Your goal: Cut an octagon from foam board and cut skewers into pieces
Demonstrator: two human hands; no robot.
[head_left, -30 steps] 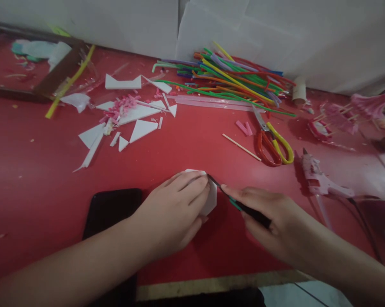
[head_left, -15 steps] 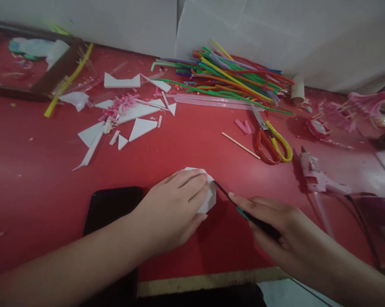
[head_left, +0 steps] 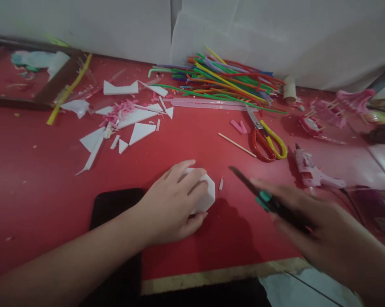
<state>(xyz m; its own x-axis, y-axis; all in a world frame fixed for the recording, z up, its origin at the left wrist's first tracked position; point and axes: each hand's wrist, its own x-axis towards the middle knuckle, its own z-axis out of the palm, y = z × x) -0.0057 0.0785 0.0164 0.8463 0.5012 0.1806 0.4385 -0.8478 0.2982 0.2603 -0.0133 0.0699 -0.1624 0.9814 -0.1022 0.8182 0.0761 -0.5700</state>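
Near the front of the red table, my left hand (head_left: 181, 200) is curled over a white foam board piece (head_left: 209, 194) with cut, angled edges, holding it against the tabletop. Much of the piece is covered by my fingers. My right hand (head_left: 320, 230) grips a utility knife (head_left: 275, 207) with a dark body and a green slider. Its blade points up and left, lifted away from the foam board. A small white sliver (head_left: 221, 183) lies just right of the piece, between it and the blade.
Scissors (head_left: 264, 136), a thin wooden stick (head_left: 237, 145) and a pink glue gun (head_left: 314, 168) lie to the right. Behind are colourful pipe cleaners (head_left: 230, 76). White offcuts (head_left: 143, 133) are scattered at left; a black phone (head_left: 115, 209) sits under my left forearm.
My right hand has drawn the knife back to the right, off the foam board's edge. A small cut sliver now lies beside the piece. My left fingers have spread slightly but stay on it.
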